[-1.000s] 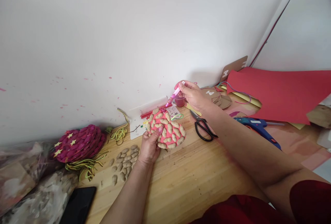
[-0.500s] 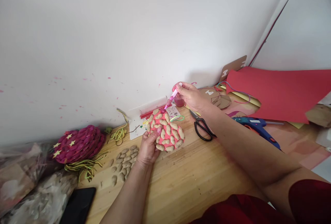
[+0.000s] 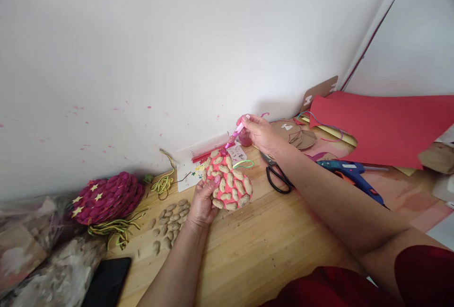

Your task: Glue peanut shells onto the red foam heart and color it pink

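Observation:
In my left hand (image 3: 205,198) I hold a red cutout covered with peanuts (image 3: 230,183), tilted up above the table, my thumb on its front. A loop of pale green cord (image 3: 244,163) sticks out at its right side. My right hand (image 3: 258,129) is closed around a paintbrush (image 3: 236,134) with a light pink handle. The brush's tip, coated in magenta paint, touches a peanut at the cutout's top, and that peanut (image 3: 223,152) is magenta. Behind my right hand stands a small cup of magenta liquid (image 3: 245,138), partly hidden.
Loose peanuts (image 3: 173,222) lie left of my forearm, near a stack of painted magenta peanut pieces (image 3: 109,198) with stars. Black scissors (image 3: 278,177), a blue glue gun (image 3: 351,174) and red sheet (image 3: 383,127) are on the right. A dark phone-like slab (image 3: 108,281) lies front left.
The brush tip has shifted very slightly on the top peanut, and the cutout has tilted a little. My hands keep nearly the same positions.

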A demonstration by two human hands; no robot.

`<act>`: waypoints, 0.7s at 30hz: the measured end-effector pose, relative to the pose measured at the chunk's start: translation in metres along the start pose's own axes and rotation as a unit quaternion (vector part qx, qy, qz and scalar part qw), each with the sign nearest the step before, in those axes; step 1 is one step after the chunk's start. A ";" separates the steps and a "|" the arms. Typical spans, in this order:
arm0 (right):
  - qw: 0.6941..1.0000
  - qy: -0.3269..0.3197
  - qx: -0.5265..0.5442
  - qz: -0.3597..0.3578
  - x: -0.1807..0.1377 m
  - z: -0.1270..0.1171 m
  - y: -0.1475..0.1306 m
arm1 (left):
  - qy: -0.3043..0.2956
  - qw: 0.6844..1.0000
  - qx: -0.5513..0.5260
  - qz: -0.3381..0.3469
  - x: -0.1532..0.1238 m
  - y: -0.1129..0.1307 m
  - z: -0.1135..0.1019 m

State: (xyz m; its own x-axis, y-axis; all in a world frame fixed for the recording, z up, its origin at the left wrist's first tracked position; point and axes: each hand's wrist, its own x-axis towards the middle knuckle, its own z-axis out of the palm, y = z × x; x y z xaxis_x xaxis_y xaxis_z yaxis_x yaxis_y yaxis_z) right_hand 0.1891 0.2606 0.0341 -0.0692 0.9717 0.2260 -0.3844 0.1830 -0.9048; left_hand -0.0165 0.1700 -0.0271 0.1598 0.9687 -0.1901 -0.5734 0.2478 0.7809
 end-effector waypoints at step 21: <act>1.000 0.000 0.006 0.029 0.002 -0.001 0.003 | -0.011 1.000 0.001 -0.016 0.000 0.000 -0.002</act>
State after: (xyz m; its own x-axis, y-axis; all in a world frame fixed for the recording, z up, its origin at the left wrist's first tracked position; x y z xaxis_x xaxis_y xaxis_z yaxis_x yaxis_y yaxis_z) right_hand 0.1889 0.2631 0.0318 -0.0924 0.9806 0.1731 -0.3915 0.1241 -0.9118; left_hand -0.0184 0.1698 -0.0282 0.1951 0.9596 -0.2027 -0.5655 0.2790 0.7761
